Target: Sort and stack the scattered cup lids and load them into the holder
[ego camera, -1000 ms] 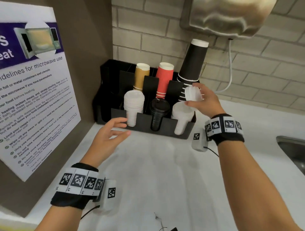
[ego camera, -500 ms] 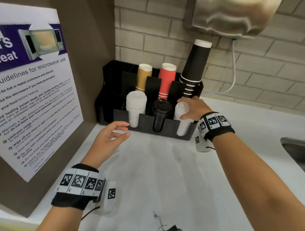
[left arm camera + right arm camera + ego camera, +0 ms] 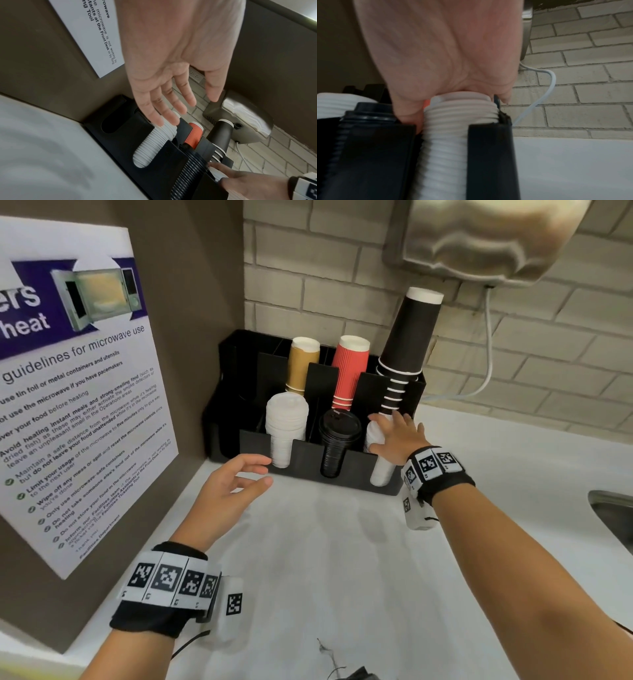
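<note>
right hand (image 3: 397,436) lies flat on top of the white lid stack (image 3: 378,463) in the rightmost front slot of the black holder (image 3: 308,460), palm down, fingers (image 3: 399,419) spread and fairly straight, pressing rather than gripping. the stack stands upright, its long axis running straight down under the palm, so any further push goes downward. this hand is plainly the nearer one to that slot.

left hand (image 3: 229,487) hovers above the counter (image 3: 342,559), just in front of the holder's left end, fingers loose and apart, holding nothing and touching nothing.

front row of the holder, left to right: a taller white lid stack (image 3: 286,429), a black lid stack (image 3: 337,440), then the pressed white stack. behind them stand upside-down cups: tan (image 3: 301,364), red (image 3: 349,371) and tall black (image 3: 407,337). no loose lids show on the counter, so loading looks nearly finished.
</note>
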Motion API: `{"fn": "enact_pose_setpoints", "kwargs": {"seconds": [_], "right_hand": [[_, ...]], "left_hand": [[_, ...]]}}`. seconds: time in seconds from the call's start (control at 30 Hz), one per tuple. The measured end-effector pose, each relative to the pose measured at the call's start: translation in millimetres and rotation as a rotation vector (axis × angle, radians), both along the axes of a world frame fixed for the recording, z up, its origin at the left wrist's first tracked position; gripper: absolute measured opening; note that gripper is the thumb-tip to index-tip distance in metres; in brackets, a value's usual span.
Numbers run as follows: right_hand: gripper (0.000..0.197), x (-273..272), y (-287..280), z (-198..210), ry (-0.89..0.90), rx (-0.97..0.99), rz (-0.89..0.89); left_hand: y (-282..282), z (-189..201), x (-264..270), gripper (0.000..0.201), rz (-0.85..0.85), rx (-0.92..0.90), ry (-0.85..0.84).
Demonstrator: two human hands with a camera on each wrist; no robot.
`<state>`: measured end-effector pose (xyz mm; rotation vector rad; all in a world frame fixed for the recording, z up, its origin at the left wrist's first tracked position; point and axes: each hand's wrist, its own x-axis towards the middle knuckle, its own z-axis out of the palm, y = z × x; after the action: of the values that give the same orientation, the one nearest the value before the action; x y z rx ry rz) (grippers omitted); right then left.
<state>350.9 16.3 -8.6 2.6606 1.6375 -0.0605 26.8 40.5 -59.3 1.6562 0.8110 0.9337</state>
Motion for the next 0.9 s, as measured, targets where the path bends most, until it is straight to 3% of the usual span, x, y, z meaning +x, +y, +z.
{"fn": "enact_pose_setpoints", "kwargs": {"seconds": [0.23, 0.33, 0.63, 0.8, 0.9], "right_hand": [[0.075, -2, -2, 7, -0.060, -0.014, 0.078], [0.068, -9, -13, -1, -0.038, -0.004, 0.057], [0.072, -25, -15, -16, -0.004, 0.048, -0.040], [0.081, -26, -17, -5, 0.080, -0.005, -0.059], [0.084, -39, -28, 5, 0.142, 0.108, -0.005]], "left_hand": [[0, -1, 4, 0.029, -0.028, 0.015, -0.002], [1, -2, 6, 0.029, -0.039, 0.019, -0.003], [0, 5, 21, 0.026, -0.066, 0.016, -0.012], [-6, 15, 26, 0.024, -0.105, 0.024, -0.008], [-11, 23, 30, 0.022, -0.118, 0.039, -0.033]]}}
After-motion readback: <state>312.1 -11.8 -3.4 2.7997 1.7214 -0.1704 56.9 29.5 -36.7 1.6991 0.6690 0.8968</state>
